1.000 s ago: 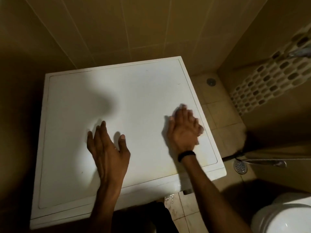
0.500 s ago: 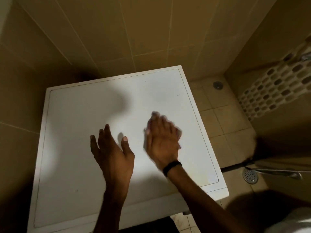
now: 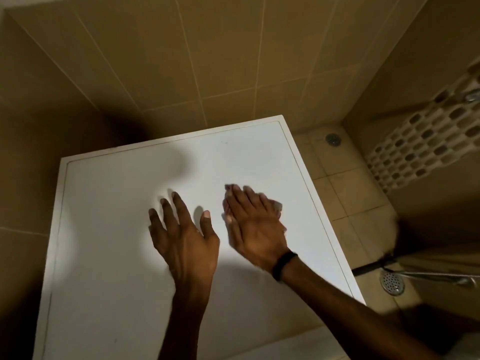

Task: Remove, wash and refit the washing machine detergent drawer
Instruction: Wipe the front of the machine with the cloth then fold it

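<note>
I look straight down on the white top of the washing machine (image 3: 109, 229), which fills the lower left of the view. My left hand (image 3: 184, 235) hovers flat over its middle with fingers spread and straight, holding nothing. Close to its right, my right hand (image 3: 253, 224), with a black band on the wrist, is also flat with fingers together and slightly blurred; it holds nothing. The machine's front and the detergent drawer are out of sight below the frame.
Beige tiled walls close in behind and to the left of the machine. To the right lie a tiled floor with a round drain (image 3: 333, 138), a second drain grate (image 3: 392, 282), a metal hose fitting (image 3: 441, 276) and a mosaic wall strip (image 3: 426, 141).
My right hand has swept left from the machine's right edge to just beside my left hand. The view has tilted upward, hiding the machine's front edge.
</note>
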